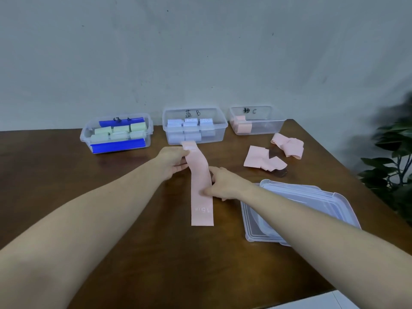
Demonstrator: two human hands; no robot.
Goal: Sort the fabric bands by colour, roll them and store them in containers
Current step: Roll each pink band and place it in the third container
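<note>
Two forearms entered the head view from the lower corners, both bare along all of their visible length, with no sleeve edge showing at the frame border. The left hand (172, 160) and the right hand (225, 186) wore no gloves. No ring, watch or bracelet could be made out on either wrist or on the visible fingers.

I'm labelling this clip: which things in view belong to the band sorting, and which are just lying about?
Belonging:
pink band, held by left hand and right hand
loose pink bands
green box
blue box
pink box

Lying about:
stacked lids
plant
</note>
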